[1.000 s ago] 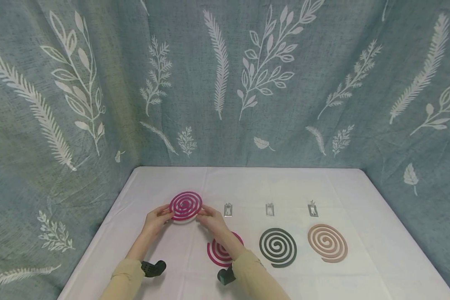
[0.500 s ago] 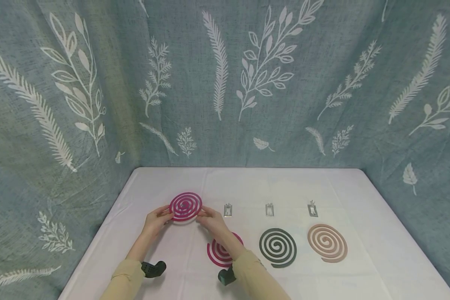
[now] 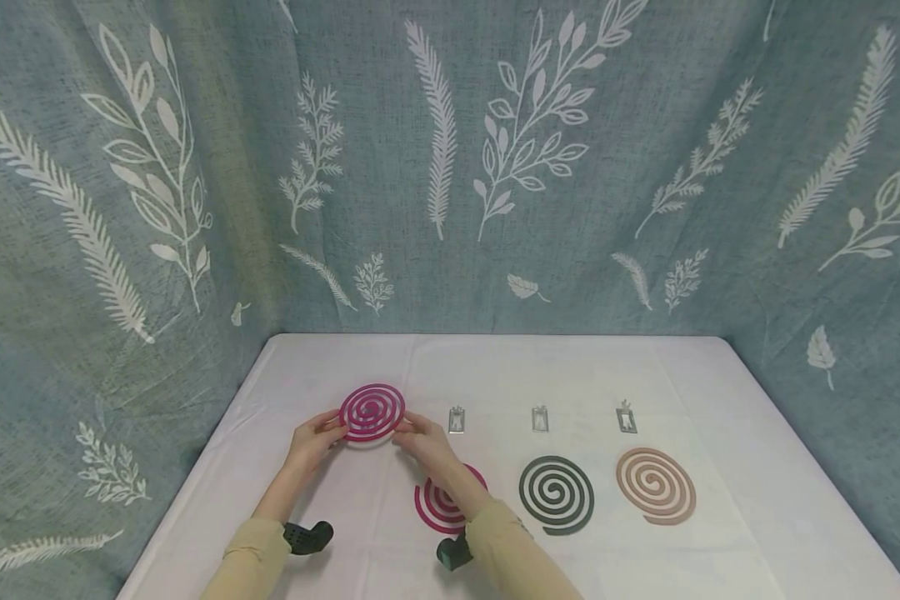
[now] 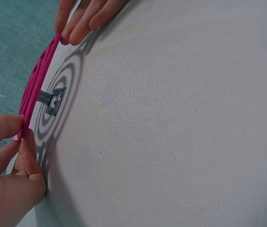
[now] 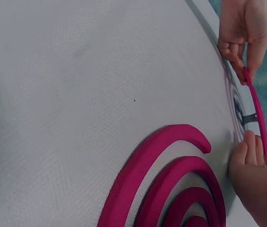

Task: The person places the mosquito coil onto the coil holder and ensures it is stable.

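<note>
Head view: pink coil [image 3: 372, 412] held up over the far left

Your left hand [image 3: 311, 440] pinches its left edge and your right hand [image 3: 429, 443] pinches its right edge. Just under it is a dark stand [image 4: 44, 97]. I think you are setting the coil on that stand. Next, you'd need to get it steady, then let go softly.

Nearer, another pink coil [image 5: 159, 187] lies partly under your right arm. Further right are a green coil [image 3: 554, 489] and a brown coil [image 3: 653, 481].

left hand [image 3: 312, 439] grips spiral [image 3: 371, 409]; right hand [image 3: 424, 441] too
</note>
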`<state>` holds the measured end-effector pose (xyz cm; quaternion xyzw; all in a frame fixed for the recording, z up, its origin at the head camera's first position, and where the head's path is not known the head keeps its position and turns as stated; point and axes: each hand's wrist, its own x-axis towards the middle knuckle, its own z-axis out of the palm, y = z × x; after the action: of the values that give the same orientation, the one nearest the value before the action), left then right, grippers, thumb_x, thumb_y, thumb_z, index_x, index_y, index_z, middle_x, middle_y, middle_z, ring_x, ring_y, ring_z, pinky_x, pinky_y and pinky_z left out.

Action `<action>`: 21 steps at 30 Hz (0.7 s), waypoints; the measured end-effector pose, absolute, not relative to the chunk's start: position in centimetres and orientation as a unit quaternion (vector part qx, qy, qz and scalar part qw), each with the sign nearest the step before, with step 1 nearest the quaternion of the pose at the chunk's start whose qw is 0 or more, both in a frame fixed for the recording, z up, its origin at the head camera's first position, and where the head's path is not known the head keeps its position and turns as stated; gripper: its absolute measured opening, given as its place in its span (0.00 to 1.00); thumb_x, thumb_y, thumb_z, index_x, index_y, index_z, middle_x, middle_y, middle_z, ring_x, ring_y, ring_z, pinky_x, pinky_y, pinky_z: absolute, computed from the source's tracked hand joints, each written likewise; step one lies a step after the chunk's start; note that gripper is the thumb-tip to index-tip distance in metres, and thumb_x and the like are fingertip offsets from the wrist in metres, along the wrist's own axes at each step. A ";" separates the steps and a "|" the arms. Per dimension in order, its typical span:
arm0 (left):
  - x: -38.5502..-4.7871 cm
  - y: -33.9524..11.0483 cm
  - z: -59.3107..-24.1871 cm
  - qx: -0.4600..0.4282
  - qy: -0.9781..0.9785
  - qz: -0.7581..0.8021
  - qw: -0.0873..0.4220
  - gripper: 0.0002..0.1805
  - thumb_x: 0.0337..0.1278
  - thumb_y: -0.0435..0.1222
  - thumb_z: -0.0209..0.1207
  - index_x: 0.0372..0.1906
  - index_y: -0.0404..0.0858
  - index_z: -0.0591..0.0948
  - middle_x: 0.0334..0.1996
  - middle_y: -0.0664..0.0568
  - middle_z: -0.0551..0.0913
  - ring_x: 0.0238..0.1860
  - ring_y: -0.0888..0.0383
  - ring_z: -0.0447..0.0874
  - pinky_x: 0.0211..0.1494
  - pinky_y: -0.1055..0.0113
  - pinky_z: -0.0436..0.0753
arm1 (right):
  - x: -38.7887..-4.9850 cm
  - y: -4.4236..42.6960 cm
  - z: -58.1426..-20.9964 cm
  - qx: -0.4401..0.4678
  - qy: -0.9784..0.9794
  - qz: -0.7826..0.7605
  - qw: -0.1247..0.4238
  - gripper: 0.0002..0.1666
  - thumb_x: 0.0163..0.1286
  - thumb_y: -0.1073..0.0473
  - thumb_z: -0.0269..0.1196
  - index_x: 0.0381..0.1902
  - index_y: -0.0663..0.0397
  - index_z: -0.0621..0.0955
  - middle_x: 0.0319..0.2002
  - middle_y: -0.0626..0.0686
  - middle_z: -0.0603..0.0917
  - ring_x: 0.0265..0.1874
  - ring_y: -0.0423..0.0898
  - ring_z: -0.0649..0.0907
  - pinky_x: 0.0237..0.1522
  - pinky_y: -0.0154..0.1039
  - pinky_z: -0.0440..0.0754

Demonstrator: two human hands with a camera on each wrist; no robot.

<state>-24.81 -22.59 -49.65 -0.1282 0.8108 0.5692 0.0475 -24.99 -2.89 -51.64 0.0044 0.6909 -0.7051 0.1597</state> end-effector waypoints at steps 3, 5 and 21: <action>-24.8 -22.6 -49.7 -0.130 0.810 0.570 0.047 0.28 0.63 0.32 0.54 0.65 0.25 0.64 0.59 0.28 0.70 0.46 0.60 0.78 0.47 0.73 0.77 | -24.9 -2.9 -51.7 0.004 0.687 -0.709 0.161 0.34 0.64 0.62 0.61 0.67 0.62 0.66 0.49 0.56 0.82 0.48 0.44 0.81 0.58 0.42 0.77; -24.8 -22.6 -49.7 -0.132 0.808 0.572 0.048 0.28 0.63 0.32 0.54 0.65 0.25 0.64 0.60 0.28 0.70 0.45 0.62 0.78 0.46 0.74 0.77 | -24.9 -2.9 -51.8 0.003 0.689 -0.707 0.161 0.34 0.64 0.62 0.61 0.67 0.62 0.66 0.49 0.56 0.82 0.48 0.44 0.81 0.58 0.42 0.78; -24.8 -22.6 -49.6 -0.125 0.803 0.581 0.049 0.29 0.62 0.31 0.54 0.65 0.23 0.63 0.60 0.27 0.70 0.36 0.73 0.74 0.40 0.80 0.75 | -25.2 -2.9 -51.7 0.006 0.683 -0.712 0.163 0.35 0.62 0.64 0.60 0.67 0.63 0.66 0.48 0.56 0.82 0.46 0.43 0.82 0.59 0.42 0.77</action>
<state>-24.76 -22.60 -49.61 -0.1251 0.8030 0.5805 0.0495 -25.20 -2.91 -51.65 0.0056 0.6831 -0.7119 0.1627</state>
